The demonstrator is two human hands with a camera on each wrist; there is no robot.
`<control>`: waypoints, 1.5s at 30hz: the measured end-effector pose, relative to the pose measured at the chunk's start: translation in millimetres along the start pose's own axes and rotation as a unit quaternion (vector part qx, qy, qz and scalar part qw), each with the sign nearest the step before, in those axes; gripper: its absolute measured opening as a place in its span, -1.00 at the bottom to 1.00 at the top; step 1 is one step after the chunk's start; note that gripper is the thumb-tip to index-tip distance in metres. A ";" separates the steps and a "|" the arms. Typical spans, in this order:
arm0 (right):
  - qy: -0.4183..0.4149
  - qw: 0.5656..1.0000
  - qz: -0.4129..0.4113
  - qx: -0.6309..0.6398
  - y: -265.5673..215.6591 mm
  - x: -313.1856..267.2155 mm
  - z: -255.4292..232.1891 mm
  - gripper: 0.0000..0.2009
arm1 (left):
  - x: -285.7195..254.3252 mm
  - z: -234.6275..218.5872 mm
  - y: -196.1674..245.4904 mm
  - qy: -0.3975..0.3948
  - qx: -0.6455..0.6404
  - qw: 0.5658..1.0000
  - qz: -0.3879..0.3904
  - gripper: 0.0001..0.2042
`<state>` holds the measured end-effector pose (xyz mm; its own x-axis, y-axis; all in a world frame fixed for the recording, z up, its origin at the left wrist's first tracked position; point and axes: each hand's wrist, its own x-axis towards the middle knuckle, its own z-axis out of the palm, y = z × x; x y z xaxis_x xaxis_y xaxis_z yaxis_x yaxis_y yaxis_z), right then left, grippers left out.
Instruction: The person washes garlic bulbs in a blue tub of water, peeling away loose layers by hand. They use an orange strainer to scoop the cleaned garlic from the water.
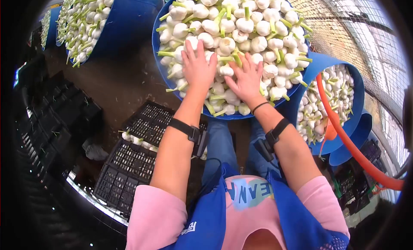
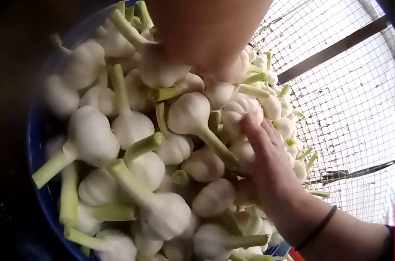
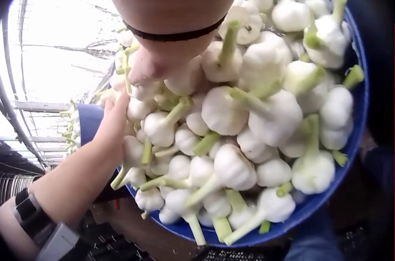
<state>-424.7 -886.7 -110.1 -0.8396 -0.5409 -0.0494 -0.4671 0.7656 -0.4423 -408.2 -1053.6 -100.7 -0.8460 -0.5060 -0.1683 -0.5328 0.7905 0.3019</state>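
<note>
Left hand: the left hand point(image 1: 198, 67) is laid palm down on the heap of garlic bulbs point(image 1: 241, 30), fingers straight and spread; nothing is gripped, as far as can be seen from the head view.
Right hand: the right hand point(image 1: 246, 80) is laid flat just beside the left one, fingers stretched forward over the bulbs; in the left wrist view its fingertips are pressed in among the bulbs point(image 2: 271, 171), and no bulb is seen to be pinched.
Garlic: white bulbs with short green stalks are piled high in a blue tub point(image 1: 157, 56) directly in front of the person; both hands are placed on the near part of the heap.
Tub: its blue rim is seen below the bulbs in the right wrist view point(image 3: 308, 211).
Other tubs: a second blue tub of garlic point(image 1: 344, 84) is placed to the right, a third point(image 1: 124, 22) at upper left.
Crates: black crates point(image 1: 129, 164) are set on the floor to the left, with a few bulbs lying on them.
Hose: an orange hose point(image 1: 344, 134) is run across the right tub.
Fence: wire mesh point(image 1: 357, 26) is seen behind the tubs at right.
</note>
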 end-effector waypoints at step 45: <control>0.181 0.981 -0.056 0.041 2.3 26.8 88.6 -0.89 | -28.8 79.5 -63.4 0.152 0.034 0.988 0.009 -0.63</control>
<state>-423.7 -930.3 -191.8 -0.8342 -0.4497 0.3192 -0.5514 0.6699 -0.4972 -351.6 -1061.7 -189.6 -0.8161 -0.5632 0.1297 -0.5260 0.8168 0.2372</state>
